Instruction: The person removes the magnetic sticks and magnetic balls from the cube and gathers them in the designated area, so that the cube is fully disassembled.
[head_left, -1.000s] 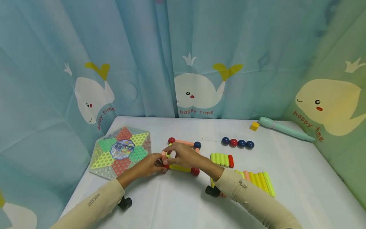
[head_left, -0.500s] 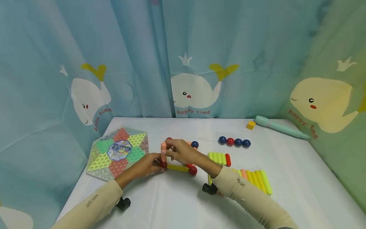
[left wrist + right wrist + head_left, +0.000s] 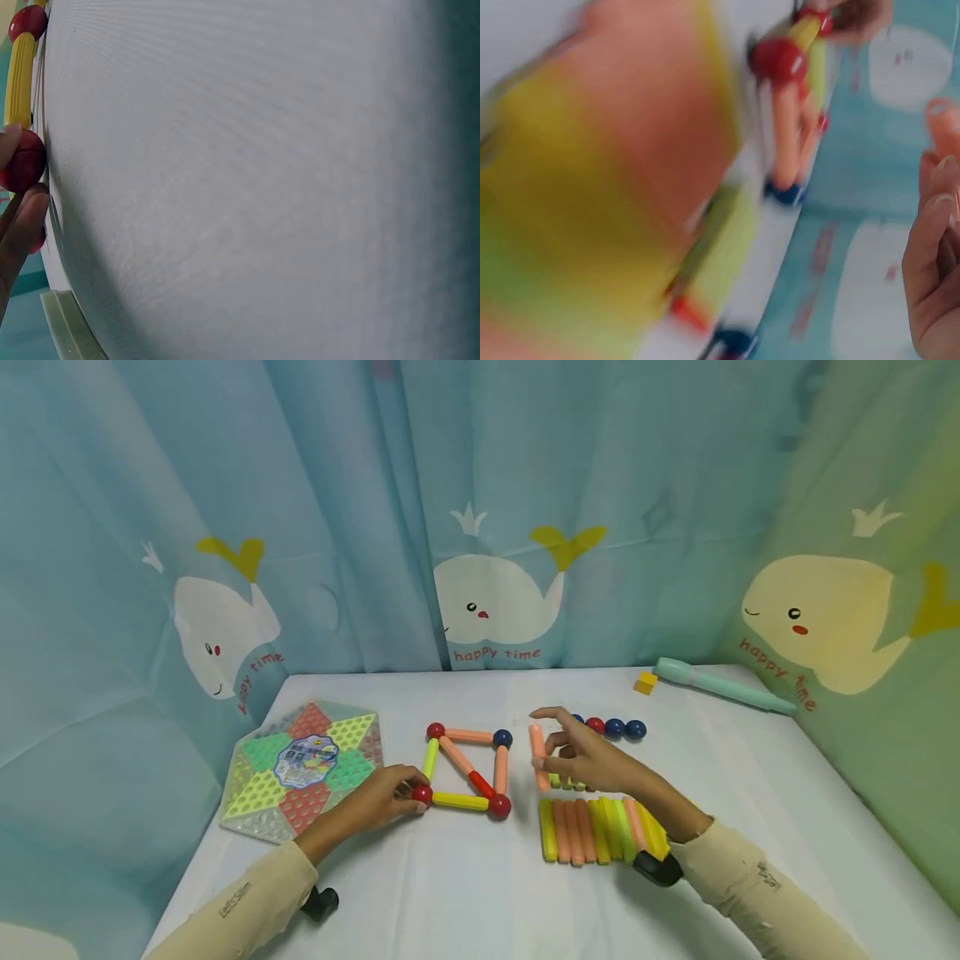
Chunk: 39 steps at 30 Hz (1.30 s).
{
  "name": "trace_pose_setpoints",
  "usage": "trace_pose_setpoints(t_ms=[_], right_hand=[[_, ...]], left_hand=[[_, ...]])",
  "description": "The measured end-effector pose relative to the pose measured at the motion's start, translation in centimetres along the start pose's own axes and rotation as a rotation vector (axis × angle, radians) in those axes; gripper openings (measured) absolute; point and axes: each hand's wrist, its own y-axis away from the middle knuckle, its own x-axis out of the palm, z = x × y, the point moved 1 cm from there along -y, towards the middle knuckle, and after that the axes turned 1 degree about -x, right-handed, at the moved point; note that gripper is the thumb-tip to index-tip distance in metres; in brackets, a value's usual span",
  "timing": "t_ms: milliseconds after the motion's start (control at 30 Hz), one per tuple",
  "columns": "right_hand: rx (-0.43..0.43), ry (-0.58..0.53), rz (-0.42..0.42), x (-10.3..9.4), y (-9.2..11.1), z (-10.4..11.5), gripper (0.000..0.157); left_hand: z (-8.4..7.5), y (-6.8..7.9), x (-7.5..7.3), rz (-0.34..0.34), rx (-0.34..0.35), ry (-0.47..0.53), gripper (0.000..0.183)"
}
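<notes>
My left hand (image 3: 375, 802) pinches a red ball (image 3: 422, 796) at the near left corner of a flat frame of magnetic rods and balls. From that ball run a yellow rod (image 3: 460, 801) and a lime rod (image 3: 430, 760). The left wrist view shows finger and thumb on either side of the ball (image 3: 22, 161). My right hand (image 3: 592, 758) holds a salmon rod (image 3: 538, 758) roughly upright, to the right of the frame. A diagonal of salmon and red rods (image 3: 480, 783) crosses the frame to another red ball (image 3: 498, 807).
A row of loose yellow, salmon and lime rods (image 3: 575, 832) lies below my right hand. Behind that hand are blue and red balls (image 3: 614, 729). A hexagonal star-patterned board (image 3: 258, 777) lies left, a yellow cube (image 3: 645, 683) and green pen-shaped object (image 3: 720, 686) far right.
My right hand has moved right, away from the held red ball, carrying a salmon rod. The salmon rod that stood upright over that ball is gone from there. The left hand stays put.
</notes>
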Motion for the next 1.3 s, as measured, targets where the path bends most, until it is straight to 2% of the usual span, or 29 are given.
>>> trace_pose_setpoints(t_ms=[200,367,533,633,767,900,1067,1300], right_hand=[[0.032,0.044,0.005,-4.5,6.1,-4.4,0.049],[0.087,0.03,-0.002,-7.8,11.5,-8.4,0.044],[0.168,0.049,0.006,-9.4,14.8,-12.0,0.037],[0.206,0.108,-0.007,-9.3,15.5,-13.2,0.037],[0.202,0.17,-0.033,-8.9,15.7,-13.4,0.036],[0.214,0.19,-0.028,-8.6,15.4,-13.0,0.036],[0.229,0.186,-0.017,-8.3,15.3,-12.6,0.04],[0.206,0.202,-0.041,-8.0,15.8,-12.4,0.034]], left_hand=[[0.3,0.4,0.0,-0.013,-0.032,-0.001,0.028],[0.6,0.5,0.0,-0.022,-0.018,0.014,0.027],[0.8,0.9,0.1,-0.035,-0.013,0.004,0.027],[0.9,1.0,0.2,-0.034,-0.025,-0.003,0.027],[0.8,0.8,0.3,-0.02,-0.04,0.009,0.028],[0.7,0.6,0.4,-0.012,-0.041,0.018,0.028],[0.7,0.5,0.4,-0.015,-0.007,0.024,0.028],[0.4,0.3,0.2,0.003,0.012,0.036,0.029]])
